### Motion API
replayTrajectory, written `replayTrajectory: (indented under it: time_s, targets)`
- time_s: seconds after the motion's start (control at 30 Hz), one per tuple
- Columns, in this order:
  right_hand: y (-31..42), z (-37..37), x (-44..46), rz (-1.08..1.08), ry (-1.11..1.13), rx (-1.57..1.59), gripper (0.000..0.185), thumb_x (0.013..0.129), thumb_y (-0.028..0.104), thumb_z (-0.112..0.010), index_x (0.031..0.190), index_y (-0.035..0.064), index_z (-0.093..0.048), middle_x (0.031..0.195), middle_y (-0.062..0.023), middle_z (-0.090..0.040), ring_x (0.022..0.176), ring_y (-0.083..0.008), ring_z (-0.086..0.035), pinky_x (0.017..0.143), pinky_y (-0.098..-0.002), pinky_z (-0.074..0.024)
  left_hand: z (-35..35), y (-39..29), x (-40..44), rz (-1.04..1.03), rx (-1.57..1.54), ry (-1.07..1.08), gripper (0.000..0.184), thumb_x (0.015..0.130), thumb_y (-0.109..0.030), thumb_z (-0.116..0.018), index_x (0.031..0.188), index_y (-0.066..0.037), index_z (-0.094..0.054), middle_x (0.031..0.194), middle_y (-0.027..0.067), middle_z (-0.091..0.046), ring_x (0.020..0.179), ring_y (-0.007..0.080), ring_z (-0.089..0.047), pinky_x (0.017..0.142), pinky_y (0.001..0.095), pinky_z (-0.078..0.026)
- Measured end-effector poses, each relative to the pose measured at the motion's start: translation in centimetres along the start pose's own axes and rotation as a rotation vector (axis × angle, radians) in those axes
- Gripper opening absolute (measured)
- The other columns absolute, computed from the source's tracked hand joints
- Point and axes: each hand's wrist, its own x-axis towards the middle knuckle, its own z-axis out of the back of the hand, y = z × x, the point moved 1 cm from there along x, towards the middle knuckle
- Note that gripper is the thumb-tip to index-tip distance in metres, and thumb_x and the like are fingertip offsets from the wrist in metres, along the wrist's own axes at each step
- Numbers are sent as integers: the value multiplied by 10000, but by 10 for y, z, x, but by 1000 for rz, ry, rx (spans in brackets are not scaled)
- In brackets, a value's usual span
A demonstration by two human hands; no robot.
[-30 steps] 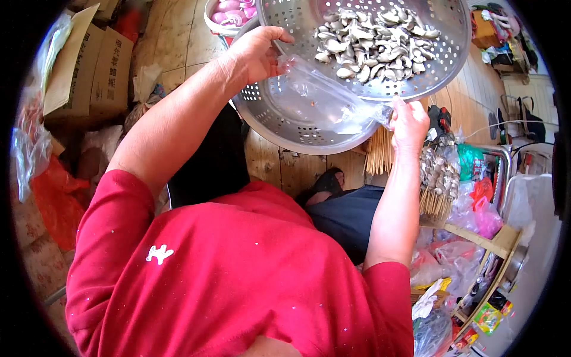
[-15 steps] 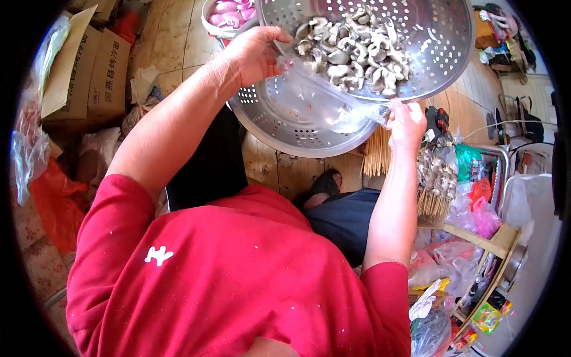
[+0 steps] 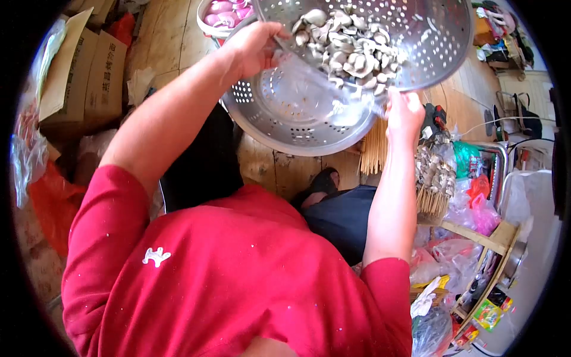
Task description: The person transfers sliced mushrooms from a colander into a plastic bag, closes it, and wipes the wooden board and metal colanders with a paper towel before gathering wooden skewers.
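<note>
Floorboards (image 3: 166,35) under me, L hand (image 3: 254,50) & R hand (image 3: 405,114) pinch clear plastic bag (image 3: 351,112), w/ oyster mushrooms (image 3: 358,61) just beyond in tilted colander (image 3: 443,44).

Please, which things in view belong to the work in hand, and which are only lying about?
In the work:
mushrooms
upper strainer
clear bag
left hand
right hand
probably lower strainer

Seemingly just lying about:
cardboard box
red bag
green bag
</note>
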Motion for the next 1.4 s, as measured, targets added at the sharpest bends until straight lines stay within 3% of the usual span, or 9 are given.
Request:
replayTrajectory:
  time_s: [0.27, 0.4, 0.67, 0.73, 0.9, 1.0, 1.13, 1.4]
  targets:
    - [-14, -5, 8, 26, 101, 181, 95, 773, 15, -629, 851, -14, -584, 690, -8, -573, 524, -52, -471, 474, -195, -371, -2, -13, 7, 56, -17, -29, 239, 777, -184, -579, 968, -42, -554, 919, 104, -598, 747, 202, -592, 561, 275, -447]
    - [1, -6, 0, 17, 33, 58, 112, 764, 34, -648, 840, -12, -580, 663, -12, -560, 529, -55, -484, 471, -195, -368, 0, -15, 13, 35, -2, -90, 256, 767, -182, -595, 969, -32, -551, 878, 102, -595, 715, 211, -597, 542, 282, -448]
    - [-6, -7, 0, 25, 37, 131, 131, 756, 35, -652, 859, -22, -594, 672, -16, -569, 520, -58, -485, 474, -194, -370, -10, -16, 0, 26, -50, -130, 251, 764, -182, -610, 941, -14, -552, 835, 113, -578, 661, 205, -600, 501, 279, -456]
    - [-7, -7, 4, 37, 44, 147, 127, 757, 28, -654, 860, -24, -600, 682, -17, -577, 526, -60, -490, 477, -196, -374, -13, -17, 6, 27, 44, -131, 271, 794, -211, -579, 1016, -63, -528, 955, 126, -568, 732, 212, -605, 529, 268, -474]
    - [-10, -8, 0, 49, 57, 172, 123, 763, 17, -653, 857, -33, -592, 684, -19, -575, 525, -63, -487, 481, -196, -376, -7, -15, 2, -26, 11, -148, 257, 800, -178, -579, 1017, -52, -524, 917, 115, -575, 699, 202, -600, 504, 272, -448]
    - [-9, -9, 7, 65, 46, 220, 120, 763, 16, -659, 846, -30, -584, 678, -21, -571, 525, -63, -491, 475, -197, -377, -9, -16, 6, -52, 53, -130, 201, 779, -202, -599, 876, -27, -586, 796, 90, -574, 631, 185, -574, 511, 254, -451]
    - [-13, -8, 2, 48, 23, 136, 104, 763, 19, -658, 799, -16, -567, 649, -8, -552, 514, -60, -487, 460, -193, -367, -7, -11, 16, -49, 75, -152, 209, 757, -191, -622, 876, -25, -582, 745, 64, -544, 635, 188, -577, 522, 256, -444]
    - [-11, -7, 0, 85, -21, 102, 104, 761, 33, -646, 770, -11, -552, 628, -8, -549, 507, -61, -488, 470, -204, -384, -12, -12, 17, -69, 54, -186, 162, 746, -156, -631, 823, -23, -581, 732, 51, -520, 608, 161, -548, 512, 237, -472]
